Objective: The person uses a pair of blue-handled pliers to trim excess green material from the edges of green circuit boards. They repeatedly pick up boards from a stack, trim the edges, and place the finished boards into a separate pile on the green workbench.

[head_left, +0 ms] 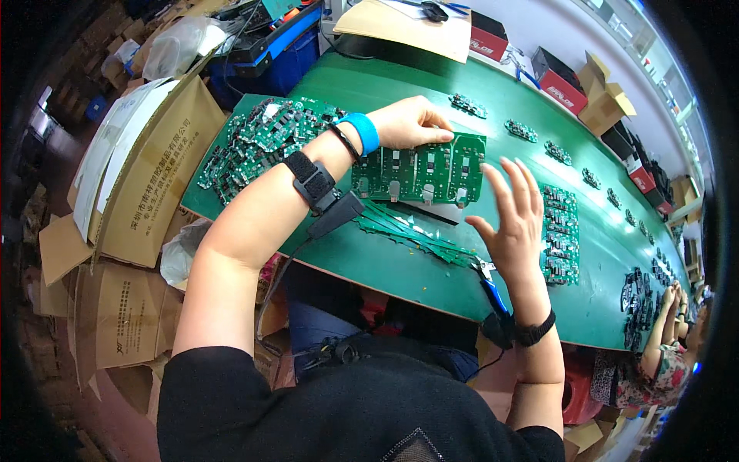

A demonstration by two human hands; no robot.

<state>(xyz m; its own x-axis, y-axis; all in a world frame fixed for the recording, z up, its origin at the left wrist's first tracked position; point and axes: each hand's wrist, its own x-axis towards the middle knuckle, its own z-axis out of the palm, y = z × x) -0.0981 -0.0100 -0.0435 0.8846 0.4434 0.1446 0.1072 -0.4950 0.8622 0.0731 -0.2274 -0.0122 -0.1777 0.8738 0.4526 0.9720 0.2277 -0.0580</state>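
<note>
A green circuit board panel (427,173) stands tilted up over the green table. My left hand (410,125) pinches its upper edge, the wrist wearing a blue band. To the right of the panel, apart from it, my right hand (509,212) is raised with fingers spread and nothing in them. Thin green board strips (408,231) lie in a loose stack below the panel. Near my right wrist rest pliers with blue handles (493,289). A large heap of small circuit boards (265,146) sits left of my left forearm. Another populated panel (560,235) lies right of my right hand.
Cardboard boxes (146,177) crowd the left side. Small board clusters (521,129) run in a row along the far table side. Red and black boxes (560,85) stand at the back. At far right, another person's hands (673,300) work beside dark parts (636,308).
</note>
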